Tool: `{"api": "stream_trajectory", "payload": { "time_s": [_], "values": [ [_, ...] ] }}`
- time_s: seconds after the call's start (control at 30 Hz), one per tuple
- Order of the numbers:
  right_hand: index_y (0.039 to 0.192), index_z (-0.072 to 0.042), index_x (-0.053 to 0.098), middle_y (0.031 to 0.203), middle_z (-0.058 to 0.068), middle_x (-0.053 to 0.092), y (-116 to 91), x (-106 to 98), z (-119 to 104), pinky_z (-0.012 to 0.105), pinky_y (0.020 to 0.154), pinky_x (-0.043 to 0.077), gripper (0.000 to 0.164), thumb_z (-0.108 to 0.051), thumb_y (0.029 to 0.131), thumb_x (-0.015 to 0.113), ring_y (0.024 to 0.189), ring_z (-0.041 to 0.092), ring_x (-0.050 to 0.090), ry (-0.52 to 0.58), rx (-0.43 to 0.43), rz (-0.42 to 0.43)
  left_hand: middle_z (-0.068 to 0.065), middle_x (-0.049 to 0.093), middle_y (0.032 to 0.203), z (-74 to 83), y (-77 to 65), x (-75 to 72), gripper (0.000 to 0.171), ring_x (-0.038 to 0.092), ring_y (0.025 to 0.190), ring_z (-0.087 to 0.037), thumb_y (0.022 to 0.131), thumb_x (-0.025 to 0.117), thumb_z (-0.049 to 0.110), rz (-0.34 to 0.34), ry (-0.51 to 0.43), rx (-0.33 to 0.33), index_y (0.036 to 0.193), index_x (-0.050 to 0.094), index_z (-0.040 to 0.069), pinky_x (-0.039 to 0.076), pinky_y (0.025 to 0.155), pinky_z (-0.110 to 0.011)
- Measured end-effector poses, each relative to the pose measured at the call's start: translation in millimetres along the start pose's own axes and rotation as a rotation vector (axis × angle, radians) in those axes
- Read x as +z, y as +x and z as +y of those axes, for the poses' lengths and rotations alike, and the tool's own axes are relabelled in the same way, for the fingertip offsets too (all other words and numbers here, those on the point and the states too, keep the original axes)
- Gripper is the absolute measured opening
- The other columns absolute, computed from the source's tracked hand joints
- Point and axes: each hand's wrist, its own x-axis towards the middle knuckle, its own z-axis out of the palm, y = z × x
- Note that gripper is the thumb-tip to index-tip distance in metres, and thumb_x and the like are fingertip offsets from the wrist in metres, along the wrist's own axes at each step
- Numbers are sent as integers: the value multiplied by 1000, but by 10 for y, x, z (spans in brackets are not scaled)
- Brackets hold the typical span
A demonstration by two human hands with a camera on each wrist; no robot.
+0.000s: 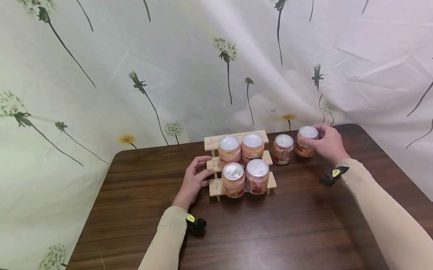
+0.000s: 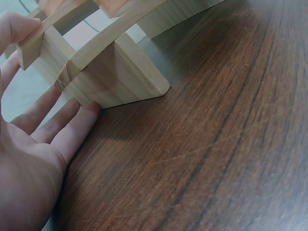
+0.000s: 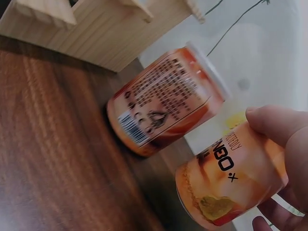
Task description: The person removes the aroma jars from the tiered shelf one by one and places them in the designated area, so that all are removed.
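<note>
My right hand (image 1: 329, 141) grips an orange-labelled jar (image 1: 306, 143) with a silvery lid, thumb and fingers around its side. In the right wrist view the jar (image 3: 231, 175) tilts, with dark lettering facing the camera. Just left of it, another such jar (image 1: 283, 150) stands on the table, its barcode showing in that wrist view. My left hand (image 1: 193, 181) touches the left end of a stepped wooden rack (image 1: 216, 187). Its thumb lies at a step's end, and the outstretched fingers (image 2: 72, 130) rest against the side panel.
Two similar jars (image 1: 233, 179) stand on the rack's front step and two more jars (image 1: 252, 145) sit behind them. The dark wooden table (image 1: 259, 245) meets a dandelion-printed white cloth (image 1: 193, 67) at its back edge.
</note>
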Motion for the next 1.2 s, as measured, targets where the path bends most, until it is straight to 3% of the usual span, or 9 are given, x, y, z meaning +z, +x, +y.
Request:
{"api": "stream_trajectory", "payload": {
  "time_s": [0.43, 0.87, 1.07, 1.2],
  "values": [
    [132, 4, 60, 125, 23, 64, -88, 73, 82, 38, 88, 47, 73, -47, 86, 86, 110, 34, 58, 11, 28, -40, -18, 51, 146, -2, 12, 7, 44, 61, 120, -27, 101, 67, 10, 3, 10, 2, 143, 55, 12, 61, 84, -39],
    [138, 4, 55, 133, 25, 60, -79, 114, 193, 49, 100, 48, 79, -49, 88, 84, 121, 37, 57, 57, 47, -58, -18, 50, 147, -14, 14, 2, 43, 60, 122, -29, 102, 67, 11, 6, 7, -7, 143, 55, 12, 61, 86, -40],
    [139, 4, 54, 132, 25, 62, -100, 88, 201, 43, 96, 48, 77, -48, 90, 82, 118, 35, 59, 34, 19, -85, -17, 50, 147, -24, 13, 12, 43, 60, 123, -29, 102, 67, 11, 2, 7, -9, 143, 55, 12, 61, 86, -40],
    [147, 4, 47, 141, 27, 56, -110, 49, 139, 51, 102, 46, 82, -49, 93, 78, 126, 40, 55, 15, -14, -86, -17, 51, 147, -15, 10, 5, 43, 60, 123, -29, 102, 67, 11, 6, 8, -7, 143, 56, 13, 61, 86, -40]
  ]
}}
